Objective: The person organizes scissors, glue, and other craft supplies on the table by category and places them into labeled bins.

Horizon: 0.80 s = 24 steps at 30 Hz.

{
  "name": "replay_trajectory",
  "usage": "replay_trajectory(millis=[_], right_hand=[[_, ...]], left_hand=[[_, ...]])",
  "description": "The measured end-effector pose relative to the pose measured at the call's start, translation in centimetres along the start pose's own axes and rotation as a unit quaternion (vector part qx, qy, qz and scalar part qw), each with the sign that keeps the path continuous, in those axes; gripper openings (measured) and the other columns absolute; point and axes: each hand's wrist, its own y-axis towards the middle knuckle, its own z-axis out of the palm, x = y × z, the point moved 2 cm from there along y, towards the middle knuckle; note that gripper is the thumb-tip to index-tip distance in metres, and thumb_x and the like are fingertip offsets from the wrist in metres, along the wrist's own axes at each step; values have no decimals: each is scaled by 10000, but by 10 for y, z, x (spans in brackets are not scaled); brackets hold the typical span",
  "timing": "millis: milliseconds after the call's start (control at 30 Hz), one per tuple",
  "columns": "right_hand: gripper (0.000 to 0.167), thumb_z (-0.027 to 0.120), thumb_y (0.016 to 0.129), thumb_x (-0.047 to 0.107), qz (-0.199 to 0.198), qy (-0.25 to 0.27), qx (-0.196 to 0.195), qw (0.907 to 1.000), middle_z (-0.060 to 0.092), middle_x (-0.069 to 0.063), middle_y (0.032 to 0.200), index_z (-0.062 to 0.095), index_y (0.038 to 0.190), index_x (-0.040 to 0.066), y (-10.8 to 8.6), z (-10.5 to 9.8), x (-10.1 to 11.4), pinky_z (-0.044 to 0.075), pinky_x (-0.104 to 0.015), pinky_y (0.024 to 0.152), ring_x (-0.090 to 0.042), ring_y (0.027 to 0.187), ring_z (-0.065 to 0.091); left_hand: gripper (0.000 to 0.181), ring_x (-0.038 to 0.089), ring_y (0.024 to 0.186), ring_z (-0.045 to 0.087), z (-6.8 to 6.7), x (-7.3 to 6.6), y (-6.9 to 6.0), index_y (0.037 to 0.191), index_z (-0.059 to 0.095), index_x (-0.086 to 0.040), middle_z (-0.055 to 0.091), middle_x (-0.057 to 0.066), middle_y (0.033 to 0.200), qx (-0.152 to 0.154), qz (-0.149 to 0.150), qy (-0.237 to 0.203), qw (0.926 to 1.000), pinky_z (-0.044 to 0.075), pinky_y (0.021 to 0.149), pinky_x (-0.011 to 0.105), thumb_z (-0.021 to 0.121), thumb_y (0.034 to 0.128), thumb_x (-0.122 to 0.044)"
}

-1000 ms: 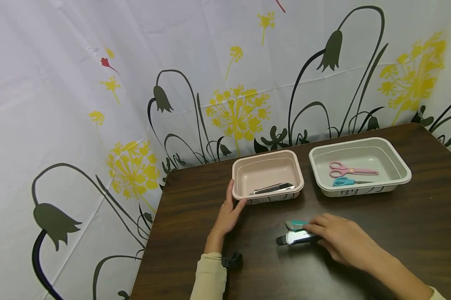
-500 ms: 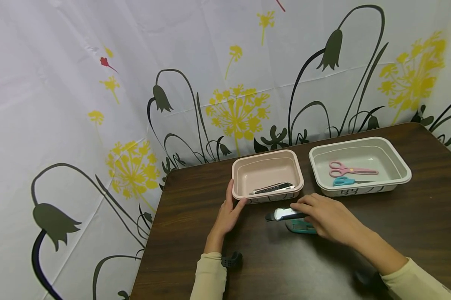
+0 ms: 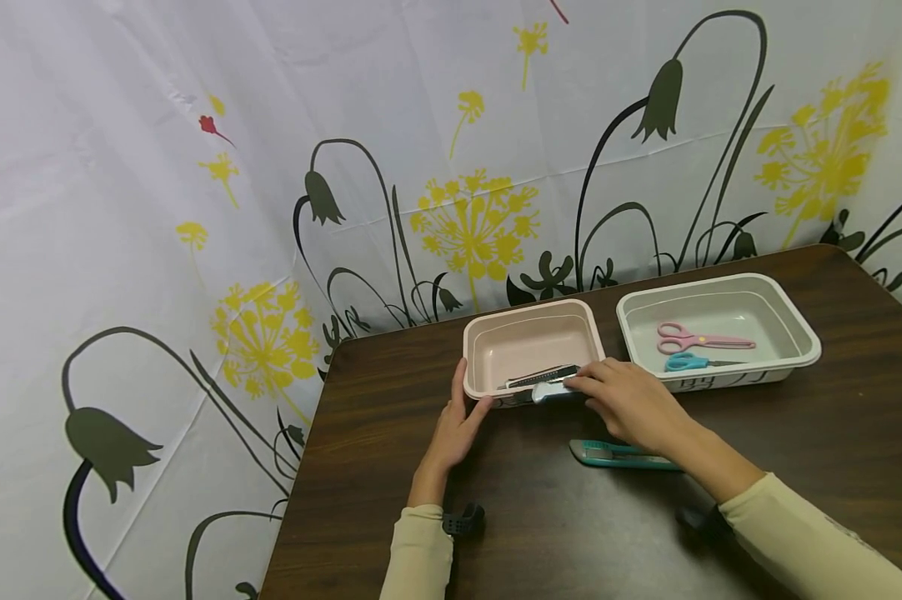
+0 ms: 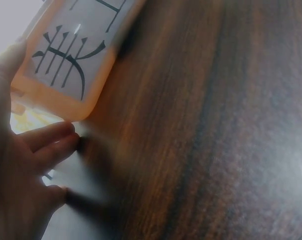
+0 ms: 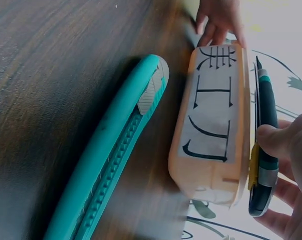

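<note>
My right hand point(image 3: 634, 404) pinches a black-and-white box cutter point(image 3: 548, 392) at the front rim of a pink bin point(image 3: 522, 350). In the right wrist view, the held cutter point(image 5: 267, 107) appears dark with a teal band, thumb on one side and fingers on the other. Whether it touches the rim is unclear. Other cutters point(image 3: 543, 377) lie inside the bin along its front wall. My left hand point(image 3: 451, 433) rests with extended fingers against the bin's left front corner. A teal box cutter point(image 3: 616, 455) lies on the table below my right hand.
A grey-white bin point(image 3: 789, 333) stands to the right, holding pink scissors point(image 3: 702, 342) and blue-handled scissors point(image 3: 689, 362). Both bins have lettered labels in front. A flower-patterned cloth point(image 3: 391, 75) hangs behind the dark wooden table point(image 3: 391, 375).
My right hand has lifted the black-and-white box cutter off the table and carried it up and left to the pink bin's rim. The teal cutter now shows more fully. My left hand has stayed put.
</note>
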Motion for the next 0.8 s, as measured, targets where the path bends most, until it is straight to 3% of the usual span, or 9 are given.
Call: replay_trajectory(millis=[267, 567, 800], right_hand=[[355, 687, 897, 72, 146, -84, 153, 9997, 641, -67, 1127, 671, 1251, 99, 11, 10, -1, 417, -483, 951, -280, 1097, 574], [333, 638, 939, 95, 235, 66, 424, 9988, 637, -54, 1097, 657, 1271, 107, 24, 14, -1, 449, -439, 846, -243, 1030, 584], [304, 621, 951, 100, 166, 138, 465, 9987, 640, -73, 1077, 661, 1252, 86, 31, 20, -3, 454, -454, 891, -261, 1012, 593]], left_hand=[[766, 363, 1326, 431, 0, 1, -1, 1576, 51, -374, 357, 111, 1543, 49, -56, -18, 10000, 329, 1036, 593, 534, 989, -471], [766, 349, 1343, 413, 0, 0, -1, 1577, 57, -369, 338, 92, 1556, 46, -31, -82, 10000, 323, 1041, 592, 537, 989, -469], [764, 361, 1342, 411, 0, 2, 0, 1574, 53, -384, 337, 99, 1555, 55, -68, -50, 9999, 324, 1042, 593, 534, 988, -476]])
